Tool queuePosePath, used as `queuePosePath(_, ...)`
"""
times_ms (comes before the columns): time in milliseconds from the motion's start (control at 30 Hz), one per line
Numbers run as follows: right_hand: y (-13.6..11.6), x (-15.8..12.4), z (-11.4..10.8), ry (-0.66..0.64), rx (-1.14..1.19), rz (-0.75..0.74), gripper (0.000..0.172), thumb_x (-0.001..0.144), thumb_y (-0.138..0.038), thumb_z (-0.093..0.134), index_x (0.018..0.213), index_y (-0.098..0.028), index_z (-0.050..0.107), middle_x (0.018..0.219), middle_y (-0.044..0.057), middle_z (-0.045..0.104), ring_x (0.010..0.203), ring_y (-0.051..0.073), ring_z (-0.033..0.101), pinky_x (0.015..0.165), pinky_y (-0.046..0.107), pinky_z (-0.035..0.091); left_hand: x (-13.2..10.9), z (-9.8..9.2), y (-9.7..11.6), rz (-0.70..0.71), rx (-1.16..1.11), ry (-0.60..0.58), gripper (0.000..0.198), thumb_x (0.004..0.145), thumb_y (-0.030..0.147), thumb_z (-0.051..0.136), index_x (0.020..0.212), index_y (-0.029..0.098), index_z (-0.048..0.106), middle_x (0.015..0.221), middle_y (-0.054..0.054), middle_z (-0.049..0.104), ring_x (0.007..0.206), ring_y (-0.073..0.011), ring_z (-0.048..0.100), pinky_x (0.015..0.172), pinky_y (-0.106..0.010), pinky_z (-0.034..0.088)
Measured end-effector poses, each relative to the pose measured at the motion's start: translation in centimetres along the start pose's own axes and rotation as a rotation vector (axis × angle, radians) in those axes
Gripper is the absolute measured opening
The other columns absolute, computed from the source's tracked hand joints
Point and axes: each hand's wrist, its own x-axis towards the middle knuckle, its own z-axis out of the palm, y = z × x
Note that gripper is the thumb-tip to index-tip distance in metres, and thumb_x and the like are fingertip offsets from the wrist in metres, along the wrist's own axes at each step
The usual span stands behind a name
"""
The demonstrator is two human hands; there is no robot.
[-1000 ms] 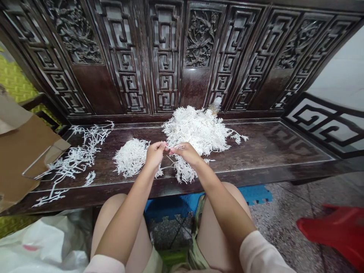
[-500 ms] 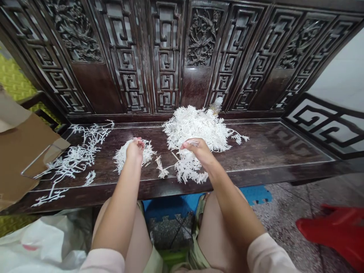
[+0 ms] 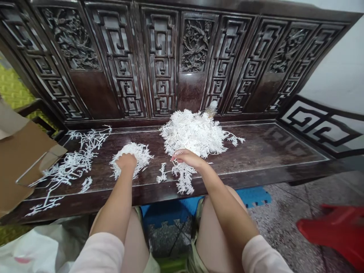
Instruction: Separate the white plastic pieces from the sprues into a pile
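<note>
Down onto the small heap of white sprigs (image 3: 142, 153) comes the left hand (image 3: 126, 161), which was up at the middle meeting the right hand (image 3: 184, 156) a second ago; the right has shifted little. From my end, I see the left hand's fingers sunk among the sprigs, so I cannot tell whether they have let go or are gripping. The right hand bends over the stem of a white branch (image 3: 183, 178), fingertips beside it, yet I cannot tell if they pinch it.

That branch is matte white, thin-stemmed and tufted with fine, feathery tips. It lies before the large white heap (image 3: 193, 131), its lower tuft crossing the front edge of the dark wooden bench (image 3: 264, 151). Sparser, barer white branches (image 3: 75, 163) spread at the left, some reaching that edge too. I have a strip of wood between the small heap and the branch, and a wider stretch toward the right armrest (image 3: 321, 123).

Behind the large heap stands a clear bottle (image 3: 212, 109), its contents yellowish. Brown cardboard (image 3: 25, 159) sits left, near a white plastic bag (image 3: 36, 242); I cannot see inside the bag.
</note>
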Motion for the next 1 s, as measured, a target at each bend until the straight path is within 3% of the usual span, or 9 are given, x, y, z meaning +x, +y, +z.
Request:
queuePosePath(133, 0.1, 0.3, -0.1, 0.047, 0.084, 0.044, 0.013, 0.065, -0.026, 0.054, 0.067, -0.014, 0.060, 0.056, -0.001, 0.048, 0.054, 0.009, 0.039, 0.055, 0.023, 0.030, 0.1, 0.5, 0.7, 0.114, 0.202, -0.002, 0.029, 0.072, 0.019, 0.042, 0.091, 0.008, 0.061, 0.105, -0.020, 0.057, 0.102, -0.0326, 0.048, 0.085, -0.044, 0.028)
queuePosePath(233, 0.4, 0.5, -0.1, 0.073, 0.128, 0.044, 0.009, 0.063, -0.023, 0.057, 0.066, -0.014, 0.058, 0.062, 0.000, 0.053, 0.058, 0.009, 0.044, 0.058, 0.023, 0.033, -0.2, 0.0, 1.7, 0.107, 0.250, -0.025, 0.034, 0.068, 0.019, 0.046, 0.099, 0.010, 0.058, 0.107, -0.019, 0.055, 0.101, -0.0325, 0.049, 0.083, -0.043, 0.031)
queuePosePath(333, 0.6, 0.6, 0.0, 0.090, 0.108, 0.036, 0.009, 0.062, -0.023, 0.059, 0.063, -0.015, 0.058, 0.063, 0.001, 0.054, 0.060, 0.010, 0.046, 0.059, 0.023, 0.034, -1.7, -1.7, 3.4, 0.162, -0.008, -0.165, 0.037, 0.072, 0.032, 0.047, 0.103, 0.016, 0.057, 0.109, -0.015, 0.056, 0.099, -0.0296, 0.051, 0.079, -0.038, 0.035)
queuePosePath(433, 0.4, 0.6, 0.1, 0.091, 0.105, 0.024, 0.010, 0.061, -0.025, 0.060, 0.060, -0.015, 0.058, 0.060, 0.001, 0.055, 0.059, 0.010, 0.046, 0.057, 0.023, 0.033, -4.8, -3.8, 5.8, 0.410, -0.483, -0.471, 0.045, 0.076, 0.050, 0.038, 0.099, 0.018, 0.060, 0.096, -0.008, 0.063, 0.084, -0.0209, 0.057, 0.073, -0.030, 0.040)
queuePosePath(500, 0.2, 0.4, 0.3, 0.064, 0.130, 0.000, 0.010, 0.060, -0.024, 0.060, 0.058, -0.015, 0.058, 0.059, 0.001, 0.056, 0.058, 0.009, 0.045, 0.057, 0.023, 0.033, -7.2, -4.8, 7.1, 0.551, -0.662, -0.649, 0.048, 0.073, 0.055, 0.041, 0.093, 0.017, 0.063, 0.087, -0.006, 0.064, 0.076, -0.0179, 0.056, 0.070, -0.029, 0.040)
queuePosePath(567, 0.0, 0.1, 0.3, 0.032, 0.159, -0.025, 0.010, 0.060, -0.024, 0.060, 0.057, -0.014, 0.059, 0.057, 0.000, 0.055, 0.057, 0.008, 0.044, 0.057, 0.022, 0.032, -9.1, -5.3, 8.0, 0.635, -0.726, -0.712, 0.044, 0.070, 0.055, 0.047, 0.080, 0.015, 0.065, 0.080, -0.005, 0.065, 0.074, -0.0169, 0.056, 0.070, -0.028, 0.040)
queuePosePath(667, -0.3, -0.1, 0.4, 0.021, 0.159, -0.040, 0.012, 0.060, -0.025, 0.059, 0.056, -0.014, 0.061, 0.057, -0.001, 0.055, 0.057, 0.007, 0.043, 0.057, 0.022, 0.032, -10.2, -5.5, 8.3, 0.633, -0.724, -0.684, 0.039, 0.068, 0.051, 0.052, 0.072, 0.015, 0.066, 0.074, -0.004, 0.064, 0.072, -0.0165, 0.055, 0.070, -0.028, 0.039)
queuePosePath(800, -0.2, 0.2, 0.6, 0.045, 0.110, -0.031, 0.015, 0.060, -0.027, 0.056, 0.059, -0.015, 0.064, 0.061, 0.000, 0.058, 0.059, 0.008, 0.045, 0.058, 0.022, 0.032, -9.6, -4.9, 8.0, 0.560, -0.748, -0.602, 0.035, 0.066, 0.048, 0.056, 0.067, 0.015, 0.067, 0.069, -0.003, 0.065, 0.069, -0.0163, 0.055, 0.069, -0.028, 0.038)
queuePosePath(1000, -0.2, 0.6, 1.4, 0.288, -0.037, -0.114, 0.019, 0.063, -0.028, 0.051, 0.058, -0.015, 0.064, 0.058, 0.000, 0.055, 0.060, 0.009, 0.046, 0.059, 0.022, 0.033, -8.9, -3.6, 8.3, 0.388, -1.028, -0.454, 0.033, 0.062, 0.046, 0.060, 0.068, 0.014, 0.068, 0.069, -0.004, 0.065, 0.069, -0.0162, 0.055, 0.068, -0.028, 0.039)
